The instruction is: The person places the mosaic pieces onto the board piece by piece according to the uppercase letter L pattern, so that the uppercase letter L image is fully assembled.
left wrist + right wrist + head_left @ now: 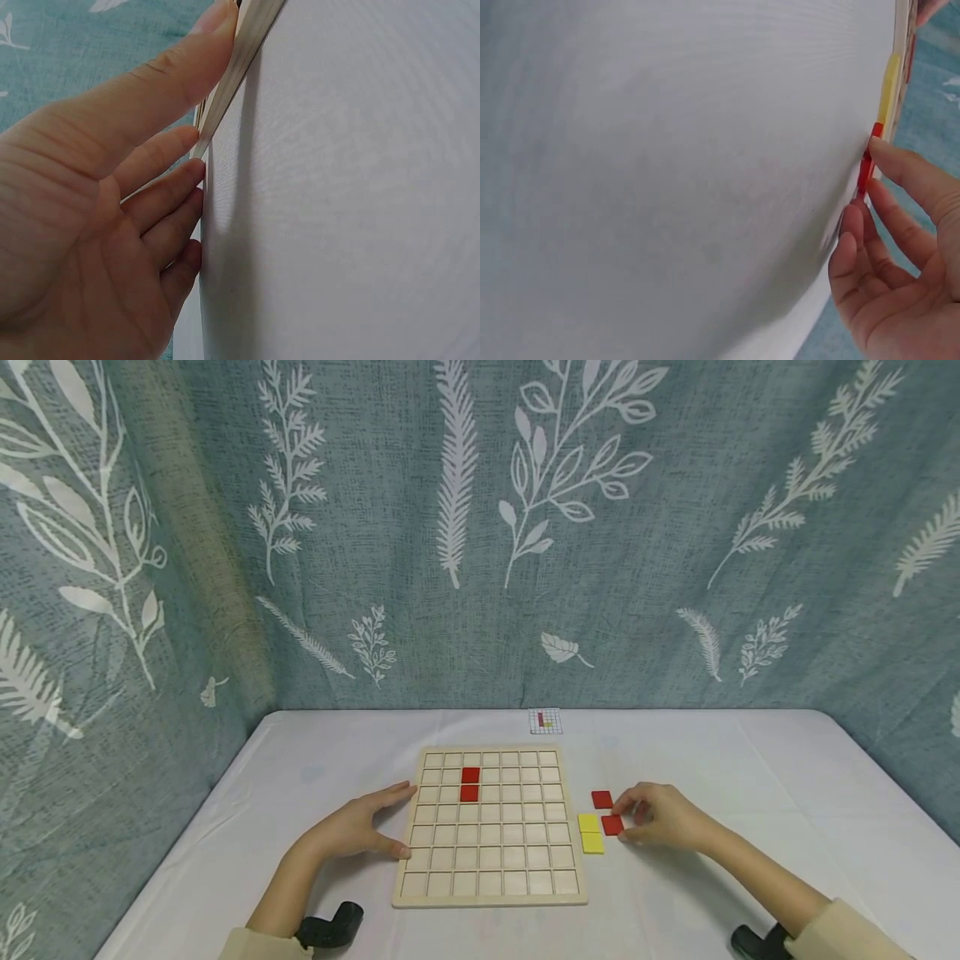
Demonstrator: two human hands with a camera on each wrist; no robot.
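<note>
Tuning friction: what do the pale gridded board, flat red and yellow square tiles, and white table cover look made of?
Pale gridded board: likely matte wood; faint lengthwise streaks on its edge in the left wrist view.
Flat red square tiles and flat yellow square tiles: smooth painted wood or plastic, can't tell; uniform colour, no visible grain.
White table cover: probably matte cloth; faint creases.

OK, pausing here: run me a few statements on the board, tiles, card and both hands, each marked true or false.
1. Two red tiles sit in the board. True.
2. The left hand touches the board's left edge. True.
3. The yellow tiles are in the board's grid. False: they lie off it, on its right side.
4. The right hand has its fingertips at a loose red tile. True.
5. The small printed card lies on the board. False: it lies beyond the far edge.
</note>
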